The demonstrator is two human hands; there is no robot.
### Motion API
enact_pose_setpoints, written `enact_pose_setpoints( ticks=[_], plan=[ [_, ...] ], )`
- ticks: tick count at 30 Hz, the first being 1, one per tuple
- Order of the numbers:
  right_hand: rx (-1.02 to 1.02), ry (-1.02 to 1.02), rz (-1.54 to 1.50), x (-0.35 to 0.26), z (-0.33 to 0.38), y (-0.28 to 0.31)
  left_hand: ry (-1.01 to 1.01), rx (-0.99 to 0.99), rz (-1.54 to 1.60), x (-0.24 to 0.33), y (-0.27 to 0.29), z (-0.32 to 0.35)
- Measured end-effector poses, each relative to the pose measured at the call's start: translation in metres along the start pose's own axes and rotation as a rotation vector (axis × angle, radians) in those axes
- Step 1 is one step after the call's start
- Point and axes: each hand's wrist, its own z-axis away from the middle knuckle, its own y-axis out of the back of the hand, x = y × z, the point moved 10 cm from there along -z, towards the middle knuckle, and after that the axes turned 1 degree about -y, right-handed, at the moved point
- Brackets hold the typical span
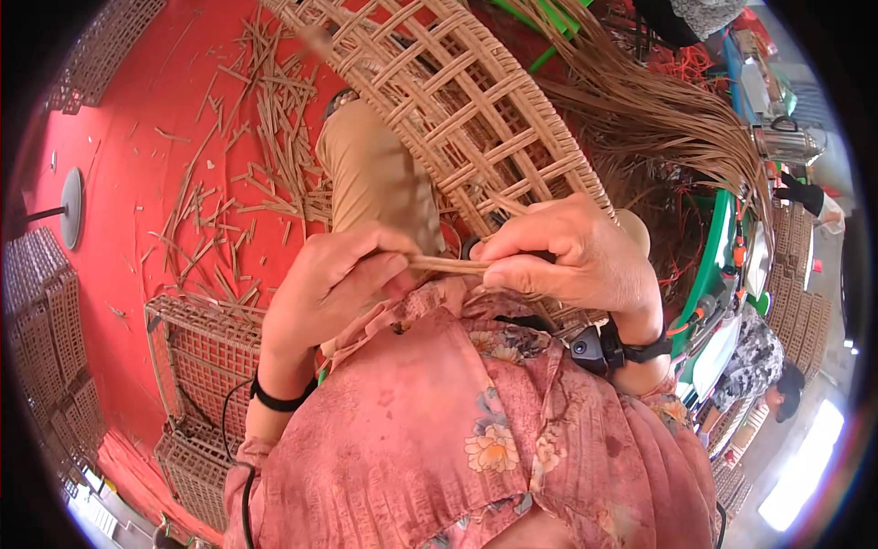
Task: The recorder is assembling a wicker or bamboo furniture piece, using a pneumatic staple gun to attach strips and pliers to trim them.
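Observation:
A short flat tan weaving strip [448,264] runs between my two hands, close in front of my chest. My left hand [343,274] pinches one end between thumb and fingers. The other end sits in the pinch of my right hand [572,256], whose knuckles are beside the edge of the woven frame. That brown open-lattice wicker piece [476,119] leans across my lap, slanting from the upper middle down to my right hand. Its lower end is partly hidden behind my right hand.
Cut strip pieces [274,137] lie scattered over the red floor [119,201]. A bundle of long brown strips [649,110] spreads at upper right beside a green tub [704,265]. Wicker baskets [206,357] stand at left. Another person [754,357] bends over at far right.

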Motion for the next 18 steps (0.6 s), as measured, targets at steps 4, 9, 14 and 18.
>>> enact_pose_setpoints(
  ticks=[4,9,14,18],
  plan=[
    [0.046,-0.109,0.167,0.006,0.010,0.001,0.185,0.007,0.098,-0.029,-0.015,-0.007],
    [0.178,-0.076,0.276,0.009,0.018,0.012,0.173,0.034,0.147,-0.032,-0.034,-0.023],
    [0.196,-0.250,0.129,0.021,0.021,0.028,0.290,0.102,0.429,-0.068,-0.042,-0.023],
    [0.192,-0.175,0.227,0.016,0.026,0.038,0.350,0.298,0.346,-0.070,-0.041,-0.024]
  ],
)
